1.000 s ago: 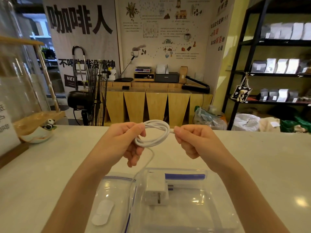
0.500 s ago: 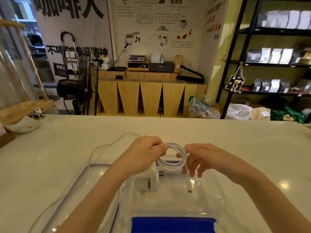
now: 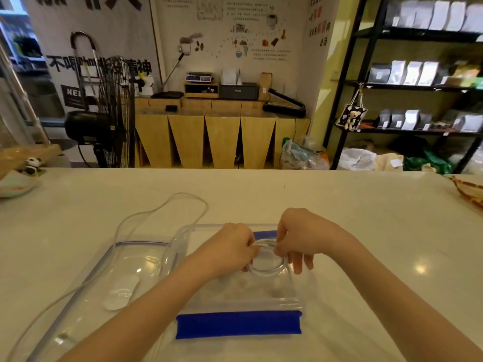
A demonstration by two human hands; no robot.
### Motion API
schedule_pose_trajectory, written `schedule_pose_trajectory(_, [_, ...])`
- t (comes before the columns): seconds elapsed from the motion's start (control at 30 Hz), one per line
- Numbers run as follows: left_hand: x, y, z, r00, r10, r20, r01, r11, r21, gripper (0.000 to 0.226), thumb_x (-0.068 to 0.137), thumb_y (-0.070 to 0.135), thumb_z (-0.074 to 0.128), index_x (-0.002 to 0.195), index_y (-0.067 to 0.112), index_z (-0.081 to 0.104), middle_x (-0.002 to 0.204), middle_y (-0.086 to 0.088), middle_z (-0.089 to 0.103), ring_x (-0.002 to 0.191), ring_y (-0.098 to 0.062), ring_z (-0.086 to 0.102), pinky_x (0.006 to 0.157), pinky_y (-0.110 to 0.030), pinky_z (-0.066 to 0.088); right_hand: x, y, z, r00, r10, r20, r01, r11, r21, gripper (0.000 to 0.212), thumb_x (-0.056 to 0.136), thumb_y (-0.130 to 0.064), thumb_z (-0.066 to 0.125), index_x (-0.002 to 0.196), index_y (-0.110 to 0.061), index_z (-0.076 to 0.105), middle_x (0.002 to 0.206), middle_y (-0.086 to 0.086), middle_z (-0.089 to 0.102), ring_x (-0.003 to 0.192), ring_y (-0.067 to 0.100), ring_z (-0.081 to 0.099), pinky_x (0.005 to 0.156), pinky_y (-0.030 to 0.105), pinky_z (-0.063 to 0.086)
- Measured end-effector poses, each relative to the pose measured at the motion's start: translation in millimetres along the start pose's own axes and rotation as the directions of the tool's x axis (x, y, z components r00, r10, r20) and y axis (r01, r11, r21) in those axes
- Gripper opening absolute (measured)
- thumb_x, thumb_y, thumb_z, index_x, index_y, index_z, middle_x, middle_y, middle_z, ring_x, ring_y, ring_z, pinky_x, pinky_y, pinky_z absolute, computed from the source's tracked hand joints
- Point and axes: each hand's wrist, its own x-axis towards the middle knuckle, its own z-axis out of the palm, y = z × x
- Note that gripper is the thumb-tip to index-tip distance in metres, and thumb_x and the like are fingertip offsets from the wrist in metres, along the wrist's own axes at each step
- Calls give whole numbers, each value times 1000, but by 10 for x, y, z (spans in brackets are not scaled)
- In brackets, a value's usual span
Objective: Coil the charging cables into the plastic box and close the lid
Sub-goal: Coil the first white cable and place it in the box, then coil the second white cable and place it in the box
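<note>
Head view: left hand (image 3: 232, 246) and right hand (image 3: 300, 239) pinch the coiled white cable (image 3: 268, 258)
Tip: seat it flat in the clear plastic box (image 3: 183, 232) beneath them

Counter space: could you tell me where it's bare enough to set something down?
Free: the counter right of the box, and the far strip beyond it. Crowded: left, where the lid and loose cable lie.

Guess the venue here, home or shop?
Likely a coffee shop: shelves of bagged stock, coffee-themed wall poster, scale on the wooden back counter.
</note>
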Motion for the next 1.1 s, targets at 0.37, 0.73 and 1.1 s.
schedule_pose_trajectory(0.37, [209,62,104,999,-11,51,-8,932,361,42,86,7,46,48,13,28,54,-3,32,64,-24,41,49,-29,30,101,-232,261,978,-16,-208,-78,897,-434,25,84,1,48,108,-2,55,112,14,58,100,29,59,67,28,39])
schedule_pose_trajectory(0.73, [123,-22,82,997,-21,78,-3,958,286,23,84,5,43,87,-3,65,94,-20,65,82,-32,61,76,-39,50,85,-249,310,968,-35,-247,-86,883,-462,27,83,4,49,109,-2,54,110,14,57,93,28,58,67,28,39])
schedule_pose_trajectory(1.1, [-390,-70,-419,980,170,-105,-159,982,106,26,90,18,49,113,20,61,105,3,66,90,-6,59,79,-16,46,41,-529,91,895,-286,-342,129,900,-417,19,90,-17,44,81,-5,55,72,7,51,67,25,55,61,32,45])
